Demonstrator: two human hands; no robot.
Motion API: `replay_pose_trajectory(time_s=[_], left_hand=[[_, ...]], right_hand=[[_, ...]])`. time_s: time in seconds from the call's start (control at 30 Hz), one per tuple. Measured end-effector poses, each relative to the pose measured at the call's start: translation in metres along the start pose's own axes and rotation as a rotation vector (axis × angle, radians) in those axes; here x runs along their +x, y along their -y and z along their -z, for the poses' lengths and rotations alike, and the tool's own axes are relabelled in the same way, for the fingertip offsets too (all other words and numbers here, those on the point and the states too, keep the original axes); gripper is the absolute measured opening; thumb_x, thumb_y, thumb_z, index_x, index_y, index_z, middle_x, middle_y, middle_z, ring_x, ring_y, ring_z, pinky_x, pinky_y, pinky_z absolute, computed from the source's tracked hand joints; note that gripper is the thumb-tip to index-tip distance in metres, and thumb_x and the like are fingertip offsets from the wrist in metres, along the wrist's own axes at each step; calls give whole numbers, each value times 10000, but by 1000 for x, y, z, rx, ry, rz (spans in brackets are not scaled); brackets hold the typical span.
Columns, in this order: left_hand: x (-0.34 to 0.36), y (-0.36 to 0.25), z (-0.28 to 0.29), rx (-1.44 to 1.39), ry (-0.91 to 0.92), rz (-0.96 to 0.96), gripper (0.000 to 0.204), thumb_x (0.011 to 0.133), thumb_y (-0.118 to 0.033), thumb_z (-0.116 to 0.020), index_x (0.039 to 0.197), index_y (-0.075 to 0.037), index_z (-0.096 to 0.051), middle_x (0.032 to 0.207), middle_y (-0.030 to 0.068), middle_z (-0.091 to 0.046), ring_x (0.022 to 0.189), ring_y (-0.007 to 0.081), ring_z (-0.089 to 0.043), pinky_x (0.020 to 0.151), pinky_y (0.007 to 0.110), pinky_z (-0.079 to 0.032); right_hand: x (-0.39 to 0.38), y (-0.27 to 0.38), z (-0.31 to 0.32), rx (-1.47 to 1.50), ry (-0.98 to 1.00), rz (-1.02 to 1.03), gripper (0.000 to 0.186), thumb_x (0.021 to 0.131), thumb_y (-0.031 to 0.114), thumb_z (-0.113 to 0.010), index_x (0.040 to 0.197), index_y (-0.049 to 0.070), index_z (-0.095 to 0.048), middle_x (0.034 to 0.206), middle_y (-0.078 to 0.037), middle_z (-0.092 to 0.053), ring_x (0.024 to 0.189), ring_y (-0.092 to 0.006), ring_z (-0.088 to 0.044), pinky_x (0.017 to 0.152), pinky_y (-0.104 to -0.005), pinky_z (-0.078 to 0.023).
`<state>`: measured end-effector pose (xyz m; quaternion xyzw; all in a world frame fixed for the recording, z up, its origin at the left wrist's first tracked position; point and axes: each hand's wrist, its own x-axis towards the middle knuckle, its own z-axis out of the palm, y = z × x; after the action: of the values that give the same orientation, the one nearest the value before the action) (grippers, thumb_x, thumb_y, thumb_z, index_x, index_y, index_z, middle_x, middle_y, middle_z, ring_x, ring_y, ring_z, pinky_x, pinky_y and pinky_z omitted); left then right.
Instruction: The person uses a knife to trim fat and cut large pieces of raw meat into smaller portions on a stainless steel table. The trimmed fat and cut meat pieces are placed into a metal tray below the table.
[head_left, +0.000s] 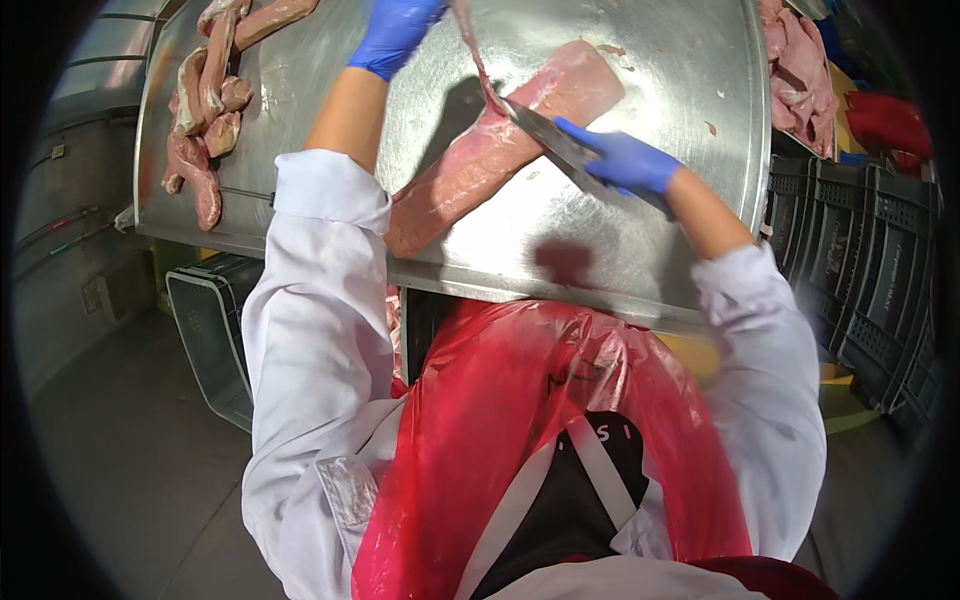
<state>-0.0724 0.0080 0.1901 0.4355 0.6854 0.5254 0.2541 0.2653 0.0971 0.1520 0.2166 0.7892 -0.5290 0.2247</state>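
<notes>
A long pink meat loin (pixel 465 185) lies slantwise on the metal table in front of me. From its upper side a thin strip of meat (pixel 472 45) is stretched upward, taut, toward my left hand (pixel 400 35). That blue-gloved hand is closed on the strip, its fingers partly cut off by the top edge of the view. In my right hand (pixel 632 163), also gloved in blue, is a knife (pixel 552 136). The blade's tip meets the loin where the strip joins it, and the fingers are wrapped round the handle, with the index finger stretched along it.
Trimmed meat pieces (pixel 205 110) lie heaped at the left of the steel table (pixel 330 95). Beyond its right edge are more pink cuts (pixel 800 70) and stacked dark crates (pixel 860 240). A grey bin (pixel 205 330) stands below the left front edge. Small scraps dot the tabletop.
</notes>
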Motion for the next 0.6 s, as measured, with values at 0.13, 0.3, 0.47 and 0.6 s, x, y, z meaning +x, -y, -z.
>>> replay_pose_trajectory(time_s=[0.13, 0.3, 0.47, 0.6], left_hand=[[-14, -40, -16, 85, -29, -199, 101, 910, -130, -637, 826, -77, -620, 722, -23, -545, 644, 76, -471, 552, 279, -377], [-54, -37, 56, -127, -68, -17, 36, 909, -116, -640, 916, -87, -620, 760, -41, -550, 661, 57, -497, 584, 231, -414], [-121, -93, 37, -452, -114, -51, 325, 902, -80, -668, 1204, 31, -623, 1003, 45, -639, 817, 107, -593, 702, 241, -473], [-210, -141, 128, -110, -208, -266, 478, 854, -197, -729, 1235, 58, -594, 1234, 148, -625, 1108, 253, -619, 957, 369, -499]], right_hand=[[88, 13, -25, -8, -100, 91, 813, 894, 144, -533, 1625, 295, -211, 981, -161, -714, 805, -261, -673, 824, -391, -545], [-7, 9, -29, -91, 67, 97, 773, 947, 199, -517, 1631, 314, -177, 974, -143, -717, 836, -279, -676, 858, -389, -550], [62, 49, -84, 349, 179, 70, 713, 968, 190, -512, 1617, 297, -239, 759, -56, -653, 563, -149, -593, 527, -319, -537], [21, 71, -107, 237, 259, 101, 738, 967, 116, -530, 1618, 303, -238, 725, -46, -628, 508, -107, -547, 453, -279, -494]])
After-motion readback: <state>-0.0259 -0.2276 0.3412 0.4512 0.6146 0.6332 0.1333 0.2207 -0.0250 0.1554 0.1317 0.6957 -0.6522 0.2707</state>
